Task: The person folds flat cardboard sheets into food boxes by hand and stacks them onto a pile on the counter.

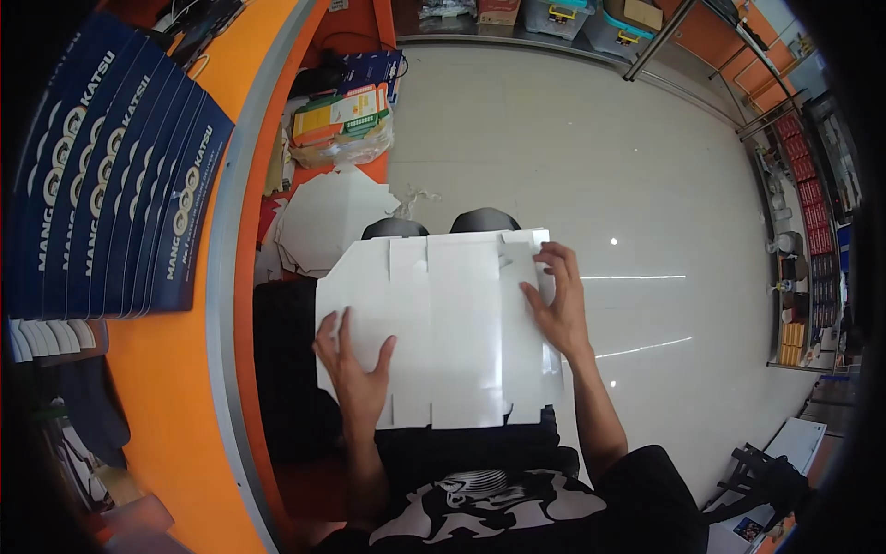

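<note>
Left-hand fingers (346,334) spread, thumb held well away from them, tips over the left part of the white cardboard sheet (466,323); contact hard to judge. Right-hand fingers (559,257) bent and parted, thumb apart, tips at the cardboard's upper right corner, nothing pinched that I can see. Left hand (358,374) back up, wrist near the cardboard's lower left edge, forearm running up to it from below. Right hand (563,314) tilted inward at the cardboard's right edge, elbow bent, forearm rising from lower right. Cardboard lies flat across the person's lap, creased, with slit flaps, knees (484,220) just past its far edge. Left of the cardboard: orange counter (166,397) with stacked blue boxes (111,185); beyond its upper left corner, white sheets (332,222) in a pile
</note>
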Motion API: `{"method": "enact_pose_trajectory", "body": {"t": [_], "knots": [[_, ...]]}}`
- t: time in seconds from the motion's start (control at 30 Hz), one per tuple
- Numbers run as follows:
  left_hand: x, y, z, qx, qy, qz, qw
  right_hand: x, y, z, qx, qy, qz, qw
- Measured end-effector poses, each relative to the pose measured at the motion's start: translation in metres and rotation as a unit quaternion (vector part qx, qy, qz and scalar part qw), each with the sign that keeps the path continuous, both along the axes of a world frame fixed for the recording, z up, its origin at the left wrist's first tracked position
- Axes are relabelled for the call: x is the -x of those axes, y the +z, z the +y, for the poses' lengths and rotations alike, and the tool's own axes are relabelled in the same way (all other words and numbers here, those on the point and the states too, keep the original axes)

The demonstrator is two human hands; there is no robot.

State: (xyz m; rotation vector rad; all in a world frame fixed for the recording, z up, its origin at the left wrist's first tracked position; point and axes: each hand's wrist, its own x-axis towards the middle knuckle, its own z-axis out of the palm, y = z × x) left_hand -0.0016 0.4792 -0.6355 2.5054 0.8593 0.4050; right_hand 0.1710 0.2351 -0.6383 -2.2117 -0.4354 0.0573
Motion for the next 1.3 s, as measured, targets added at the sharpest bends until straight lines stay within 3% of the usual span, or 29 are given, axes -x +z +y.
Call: {"method": "enact_pose_trajectory", "body": {"t": [0.07, 0.13, 0.2, 0.23, 0.3, 0.37, 0.53, 0.6, 0.7, 0.77, 0.8, 0.87, 0.93, 1.0, 1.1, 1.3], "knots": [[-0.016, 0.002, -0.006, 0.112, -0.107, -0.11, 0.982, 0.003, -0.005, 0.0, 0.022, 0.045, -0.022, 0.998], [-0.037, 0.001, -0.016, 0.269, -0.126, -0.172, 0.939, 0.005, 0.0, 0.001, 0.0, 0.045, -0.037, 0.998], [-0.057, -0.017, -0.022, 0.314, -0.144, -0.186, 0.92, 0.007, 0.005, -0.001, -0.164, 0.069, 0.143, 0.974], [-0.064, -0.016, -0.025, 0.31, -0.144, -0.19, 0.92, 0.01, 0.018, -0.005, -0.119, 0.053, 0.241, 0.962], [-0.08, -0.003, -0.031, 0.504, -0.071, -0.182, 0.842, 0.021, 0.033, -0.005, -0.175, 0.084, 0.19, 0.963], [-0.088, 0.03, -0.031, 0.512, -0.08, -0.181, 0.836, 0.03, 0.054, -0.003, -0.242, 0.139, 0.077, 0.957], [-0.094, 0.078, -0.036, 0.496, -0.142, -0.226, 0.826, 0.049, 0.1, -0.005, -0.278, 0.222, -0.073, 0.931], [-0.096, 0.1, -0.044, 0.489, -0.127, -0.247, 0.827, 0.057, 0.106, -0.002, -0.284, 0.211, -0.114, 0.928], [-0.098, 0.105, -0.051, 0.45, -0.152, -0.273, 0.837, 0.061, 0.108, -0.008, -0.242, 0.094, -0.179, 0.949], [-0.098, 0.1, -0.057, 0.524, -0.159, -0.356, 0.757, 0.063, 0.106, -0.012, -0.218, 0.048, -0.144, 0.964], [-0.1, 0.098, -0.062, 0.526, -0.161, -0.357, 0.755, 0.064, 0.104, -0.014, -0.195, 0.002, -0.106, 0.975], [-0.103, 0.094, -0.072, 0.568, -0.081, -0.422, 0.701, 0.061, 0.1, -0.009, -0.177, 0.011, -0.112, 0.978], [-0.097, 0.075, -0.076, 0.599, -0.061, -0.413, 0.683, 0.058, 0.096, -0.005, -0.068, 0.056, -0.178, 0.98], [-0.089, 0.058, -0.077, 0.716, -0.027, -0.306, 0.627, 0.058, 0.087, -0.006, -0.065, 0.081, -0.158, 0.982], [-0.082, 0.038, -0.086, 0.719, -0.056, -0.27, 0.638, 0.061, 0.08, -0.009, 0.067, 0.141, -0.187, 0.97], [-0.083, 0.033, -0.105, 0.655, -0.109, -0.267, 0.699, 0.061, 0.077, -0.006, 0.094, 0.132, -0.225, 0.961]]}}
